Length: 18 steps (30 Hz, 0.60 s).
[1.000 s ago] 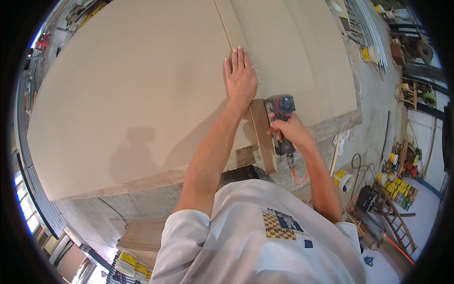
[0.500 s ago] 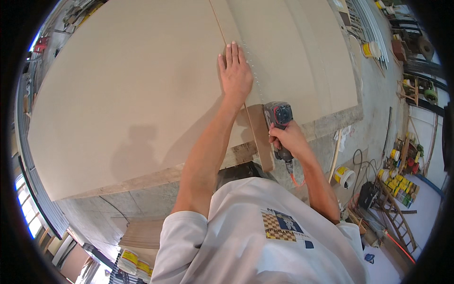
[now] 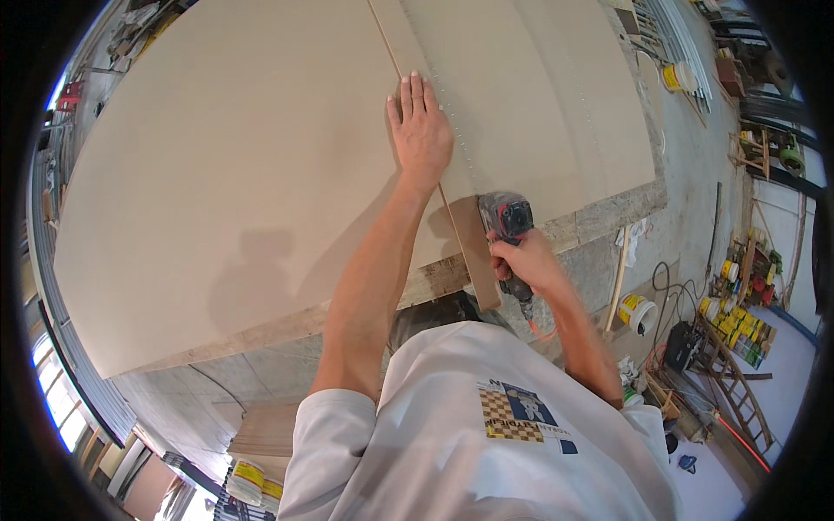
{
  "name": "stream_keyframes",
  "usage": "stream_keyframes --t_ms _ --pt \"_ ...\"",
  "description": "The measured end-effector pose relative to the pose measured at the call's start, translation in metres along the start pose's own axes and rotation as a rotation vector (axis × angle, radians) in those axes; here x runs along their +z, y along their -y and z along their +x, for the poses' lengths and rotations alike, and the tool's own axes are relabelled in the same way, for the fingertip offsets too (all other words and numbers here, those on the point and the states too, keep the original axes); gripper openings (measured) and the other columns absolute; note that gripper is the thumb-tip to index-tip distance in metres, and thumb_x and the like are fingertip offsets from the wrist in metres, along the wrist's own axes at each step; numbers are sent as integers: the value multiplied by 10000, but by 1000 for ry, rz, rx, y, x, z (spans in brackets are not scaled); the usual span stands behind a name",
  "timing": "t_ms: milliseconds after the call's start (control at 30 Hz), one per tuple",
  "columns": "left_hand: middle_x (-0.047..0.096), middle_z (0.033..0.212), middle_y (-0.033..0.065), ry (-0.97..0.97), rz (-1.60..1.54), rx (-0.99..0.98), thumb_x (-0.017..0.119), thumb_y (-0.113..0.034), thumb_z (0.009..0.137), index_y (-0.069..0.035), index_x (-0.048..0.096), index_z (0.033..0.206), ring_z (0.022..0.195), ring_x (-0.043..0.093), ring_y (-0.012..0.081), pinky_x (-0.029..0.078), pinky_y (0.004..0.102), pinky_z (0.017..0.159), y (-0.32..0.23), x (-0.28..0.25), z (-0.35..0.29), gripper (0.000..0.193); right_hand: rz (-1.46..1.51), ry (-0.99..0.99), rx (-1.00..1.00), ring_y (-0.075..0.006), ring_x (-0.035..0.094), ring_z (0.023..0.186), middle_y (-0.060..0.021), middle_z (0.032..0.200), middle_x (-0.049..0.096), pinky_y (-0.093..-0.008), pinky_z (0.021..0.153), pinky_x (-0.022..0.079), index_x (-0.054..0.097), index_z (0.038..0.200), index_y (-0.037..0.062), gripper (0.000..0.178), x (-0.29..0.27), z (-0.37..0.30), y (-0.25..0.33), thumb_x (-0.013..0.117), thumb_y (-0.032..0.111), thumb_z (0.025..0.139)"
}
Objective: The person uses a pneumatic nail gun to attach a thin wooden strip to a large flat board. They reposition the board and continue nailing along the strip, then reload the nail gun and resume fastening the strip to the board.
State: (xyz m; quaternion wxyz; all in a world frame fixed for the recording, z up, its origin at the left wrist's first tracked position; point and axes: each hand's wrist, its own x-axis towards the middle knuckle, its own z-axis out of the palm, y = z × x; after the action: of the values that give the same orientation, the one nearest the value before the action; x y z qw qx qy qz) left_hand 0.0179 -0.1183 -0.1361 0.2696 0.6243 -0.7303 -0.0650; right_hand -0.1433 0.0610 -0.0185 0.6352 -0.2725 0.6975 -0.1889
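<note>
A large beige panel (image 3: 217, 165) spreads out in front of me. Lengthwise over it runs a narrow beige strip (image 3: 472, 247), its near end jutting past the panel's edge. My left hand (image 3: 423, 135) lies flat on the strip, fingers stretched out and pointing away. In my right hand (image 3: 524, 259) is a black and red air nail gun (image 3: 506, 213), gripped by its handle, an orange hose at its base. The gun's head is beside the strip's right edge, near the panel's front; whether its nose touches is hidden. Small shiny dots line the panel beside the strip.
A rough worn board edge (image 3: 591, 221) shows under the panel. To the right stand white and yellow buckets (image 3: 637, 313), a pale stick (image 3: 618, 278), dark cables and a wooden ladder (image 3: 738, 382). Metal profiles (image 3: 673, 52) lie at the far right. More buckets (image 3: 246, 482) are at lower left.
The view has shifted slightly, and the hands, strip and nail gun appear a little further left. My left hand stays flat, and my right hand keeps its grip on the nail gun.
</note>
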Motion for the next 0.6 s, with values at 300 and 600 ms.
stream_keyframes --t_ms 300,600 --pt "412 1591 212 7 20 2 486 -140 997 43 453 1467 1502 338 375 240 576 1217 4 7 3 505 -49 -3 46 -129 586 535 -50 686 633 -292 501 454 650 996 14 155 -2 4 -13 662 77 856" --pt "412 1594 200 11 30 -4 484 -159 1003 42 464 1459 1500 339 363 243 574 1215 4 8 3 498 -96 -23 -15 -153 638 549 -67 622 643 -339 516 494 654 842 -11 112 1 -9 -7 652 101 847"
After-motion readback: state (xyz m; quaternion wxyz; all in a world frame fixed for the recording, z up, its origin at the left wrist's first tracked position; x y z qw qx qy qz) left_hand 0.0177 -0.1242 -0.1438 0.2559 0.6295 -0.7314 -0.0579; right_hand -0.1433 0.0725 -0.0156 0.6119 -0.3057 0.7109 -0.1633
